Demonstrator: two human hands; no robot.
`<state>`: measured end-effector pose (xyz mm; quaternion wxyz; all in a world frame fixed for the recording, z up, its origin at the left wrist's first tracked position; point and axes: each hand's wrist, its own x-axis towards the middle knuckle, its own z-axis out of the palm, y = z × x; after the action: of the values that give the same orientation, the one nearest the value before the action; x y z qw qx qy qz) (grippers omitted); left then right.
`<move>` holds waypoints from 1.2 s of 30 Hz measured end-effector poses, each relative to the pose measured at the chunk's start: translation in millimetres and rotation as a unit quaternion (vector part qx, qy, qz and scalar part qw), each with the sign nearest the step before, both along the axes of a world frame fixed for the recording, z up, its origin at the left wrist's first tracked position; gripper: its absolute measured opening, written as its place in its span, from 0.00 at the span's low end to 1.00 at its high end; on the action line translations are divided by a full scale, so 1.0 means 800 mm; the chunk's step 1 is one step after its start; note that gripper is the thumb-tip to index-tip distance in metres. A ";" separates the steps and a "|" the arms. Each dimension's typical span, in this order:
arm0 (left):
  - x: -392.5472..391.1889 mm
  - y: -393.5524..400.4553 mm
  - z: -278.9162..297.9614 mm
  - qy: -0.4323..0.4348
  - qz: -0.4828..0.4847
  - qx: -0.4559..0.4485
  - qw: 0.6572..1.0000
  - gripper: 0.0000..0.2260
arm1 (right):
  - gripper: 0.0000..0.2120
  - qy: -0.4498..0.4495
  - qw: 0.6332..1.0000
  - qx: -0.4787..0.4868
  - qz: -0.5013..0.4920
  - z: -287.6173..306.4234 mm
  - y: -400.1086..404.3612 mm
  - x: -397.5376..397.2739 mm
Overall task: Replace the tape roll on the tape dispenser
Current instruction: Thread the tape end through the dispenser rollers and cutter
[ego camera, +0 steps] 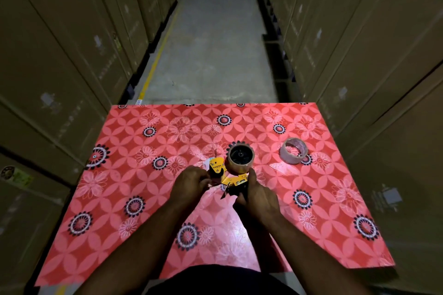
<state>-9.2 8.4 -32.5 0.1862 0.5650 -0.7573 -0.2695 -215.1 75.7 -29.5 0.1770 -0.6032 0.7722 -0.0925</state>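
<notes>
Boxes (60, 60): tall stacks of brown cardboard cartons wall me in at 9 and 3 o'clock, running away toward 12.

Floor (213, 38): a grey concrete aisle stretches off at 12 o'clock, with a yellow line (155, 62) along its left edge.

Table (115, 175): straight in front of me, covered in a red cloth patterned with pale and dark flowers.

My arms: both forearms come in from 6 o'clock and meet near the middle of the table.

My right hand (260, 195): fingers curled round the rear part of the tape dispenser, thumb pointing up toward 12 beside the roll; I am holding the tool firmly.

My left hand (191, 181): at 9 o'clock of the dispenser, fingers bent in and pinching at its front end; exactly which part I have between the fingertips I cannot tell.

Tape dispenser (229, 176): yellow and black, at the centre of the table between my hands, its yellow plate toward 10 o'clock.

Brown tape roll (240, 159): sits on the dispenser's hub at 12 o'clock of my right hand, open side facing up at me.

Loose tape roll (293, 151): thinner, pale, lying on the cloth at 2 o'clock, well apart from the dispenser and untouched.
</notes>
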 end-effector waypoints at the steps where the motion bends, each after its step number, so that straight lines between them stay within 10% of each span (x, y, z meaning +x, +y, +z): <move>1: 0.004 -0.002 0.001 -0.016 -0.013 -0.010 1.000 0.05 | 0.39 0.005 1.000 0.003 0.001 -0.002 -0.001 0.000; 21: 0.071 -0.014 -0.008 -0.087 -0.027 -0.054 0.994 0.07 | 0.40 0.134 0.979 -0.065 0.138 -0.001 -0.011 -0.020; 27: 0.072 -0.011 -0.008 -0.087 -0.017 -0.055 0.995 0.06 | 0.24 -0.020 0.978 -0.065 0.196 -0.016 -0.024 -0.006; 36: 0.073 -0.006 -0.004 -0.088 -0.010 -0.060 0.994 0.07 | 0.31 -0.098 0.986 -0.063 0.123 -0.021 -0.032 0.006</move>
<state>49.2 3.3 -35.6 0.1495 0.5664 -0.7914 -0.1749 -210.3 50.2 -45.9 0.2234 -0.6915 0.6638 -0.1766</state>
